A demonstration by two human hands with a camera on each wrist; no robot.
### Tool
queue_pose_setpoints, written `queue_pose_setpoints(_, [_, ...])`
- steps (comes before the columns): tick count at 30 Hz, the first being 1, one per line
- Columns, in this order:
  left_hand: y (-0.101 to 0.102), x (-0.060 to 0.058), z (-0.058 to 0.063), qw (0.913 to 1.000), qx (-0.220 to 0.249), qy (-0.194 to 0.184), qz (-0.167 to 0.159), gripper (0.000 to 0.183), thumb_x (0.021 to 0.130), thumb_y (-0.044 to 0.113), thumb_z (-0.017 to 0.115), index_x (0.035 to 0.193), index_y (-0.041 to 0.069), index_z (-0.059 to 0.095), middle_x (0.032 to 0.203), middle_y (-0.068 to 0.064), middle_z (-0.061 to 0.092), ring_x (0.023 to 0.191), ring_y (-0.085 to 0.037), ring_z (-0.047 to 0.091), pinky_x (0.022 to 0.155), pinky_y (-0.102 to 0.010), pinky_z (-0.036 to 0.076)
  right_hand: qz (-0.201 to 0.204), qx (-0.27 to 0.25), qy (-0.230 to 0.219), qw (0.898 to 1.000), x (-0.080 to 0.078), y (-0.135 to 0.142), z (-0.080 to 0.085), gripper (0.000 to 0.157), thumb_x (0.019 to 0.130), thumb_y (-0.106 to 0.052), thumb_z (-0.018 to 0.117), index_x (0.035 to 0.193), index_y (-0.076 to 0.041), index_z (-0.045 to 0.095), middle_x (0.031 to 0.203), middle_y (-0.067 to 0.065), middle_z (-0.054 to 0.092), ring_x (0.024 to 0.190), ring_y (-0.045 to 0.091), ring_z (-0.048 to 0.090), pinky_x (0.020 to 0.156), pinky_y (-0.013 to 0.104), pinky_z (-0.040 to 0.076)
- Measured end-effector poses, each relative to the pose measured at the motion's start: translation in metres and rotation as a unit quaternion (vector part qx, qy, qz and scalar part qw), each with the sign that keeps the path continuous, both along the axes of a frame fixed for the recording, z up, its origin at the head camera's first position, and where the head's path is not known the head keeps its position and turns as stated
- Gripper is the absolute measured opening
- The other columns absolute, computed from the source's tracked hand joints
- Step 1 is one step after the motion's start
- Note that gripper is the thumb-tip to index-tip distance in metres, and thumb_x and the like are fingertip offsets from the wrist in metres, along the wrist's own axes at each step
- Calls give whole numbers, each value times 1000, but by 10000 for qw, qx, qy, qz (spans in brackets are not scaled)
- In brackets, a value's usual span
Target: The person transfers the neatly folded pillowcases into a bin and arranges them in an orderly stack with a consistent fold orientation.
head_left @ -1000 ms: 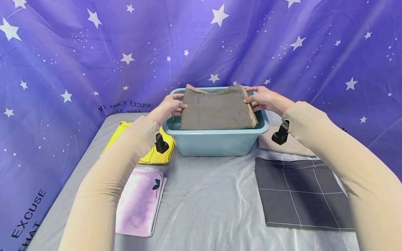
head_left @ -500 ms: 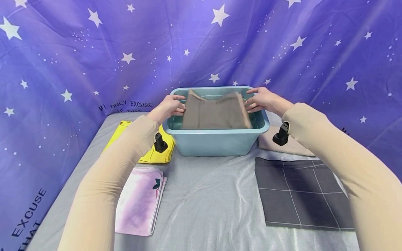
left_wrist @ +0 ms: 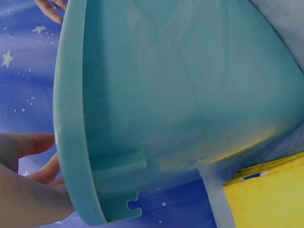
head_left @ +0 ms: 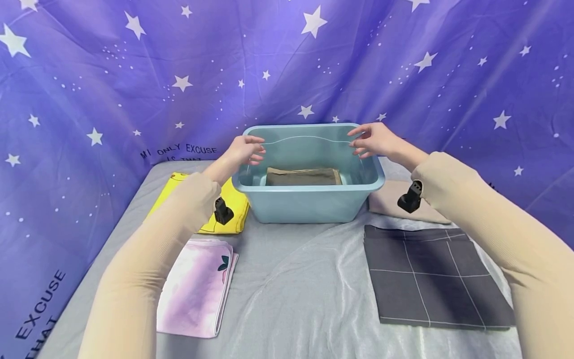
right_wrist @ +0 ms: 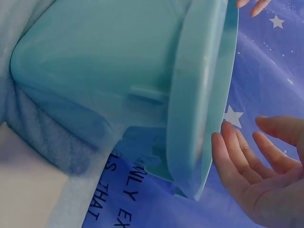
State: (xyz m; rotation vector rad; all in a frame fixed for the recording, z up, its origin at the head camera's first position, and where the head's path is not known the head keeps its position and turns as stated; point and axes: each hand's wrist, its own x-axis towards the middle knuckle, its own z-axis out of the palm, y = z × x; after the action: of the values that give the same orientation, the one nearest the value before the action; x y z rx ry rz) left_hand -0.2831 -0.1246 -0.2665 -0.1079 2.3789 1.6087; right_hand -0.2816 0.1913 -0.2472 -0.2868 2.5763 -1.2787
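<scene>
A folded brown cloth [head_left: 305,177] lies low inside the blue plastic tub [head_left: 309,204], its lower part hidden by the near wall. My left hand [head_left: 246,150] hovers over the tub's left end with loosely bent fingers and nothing in them. On the opposite end, my right hand [head_left: 374,140] is held above the rim, fingers spread and holding nothing. The left wrist view has the tub's rim [left_wrist: 71,114] in front of my left fingers. In the right wrist view the fingers of my right hand [right_wrist: 266,175] are extended beside the rim.
Left of the tub lies a folded yellow cloth [head_left: 230,212], with a pink-and-white folded cloth [head_left: 197,291] nearer. A beige folded cloth [head_left: 403,202] and a dark grid-patterned cloth [head_left: 435,279] lie on the right. A purple star-printed curtain [head_left: 287,60] hangs behind the grey-covered surface [head_left: 296,299].
Both hands have let go of the folded brown cloth, and it has dropped from rim height down into the tub. The hands have stayed above the tub's two ends.
</scene>
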Motion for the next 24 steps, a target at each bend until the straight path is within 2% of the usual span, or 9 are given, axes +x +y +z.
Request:
queue_pose_setpoints(6, [1,9,-2,9996,-65,223,-128,37,95,9,42,132,4,46,125,-21,54,103,-28,58,86,-34,49,81,86,275,9996,9,1,-1,38,90,-7,52,126,6,48,86,-2,63,66,1,61,67,28,54])
queue_pose_setpoints(11, [3,15,-4,9991,8,403,-117,35,94,8,44,129,5,50,122,-22,56,85,-17,62,76,-27,52,132,149,458,9988,15,3,-5,38,90,-10,54,125,5,49,90,3,64,67,1,60,69,31,54])
queue_pose_setpoints(16, [6,20,-6,9979,-14,617,-217,35,93,8,46,127,5,52,119,-21,58,72,-8,60,77,-29,52,116,89,595,9981,20,6,-8,38,90,-11,55,124,4,49,92,5,65,67,0,60,71,32,54])
queue_pose_setpoints(24, [10,33,-7,9951,-70,878,-441,35,93,7,44,126,6,52,117,-18,60,83,-14,61,83,-33,50,39,-315,781,9964,30,11,-11,38,89,-12,57,122,6,51,87,-2,65,68,4,62,67,28,54])
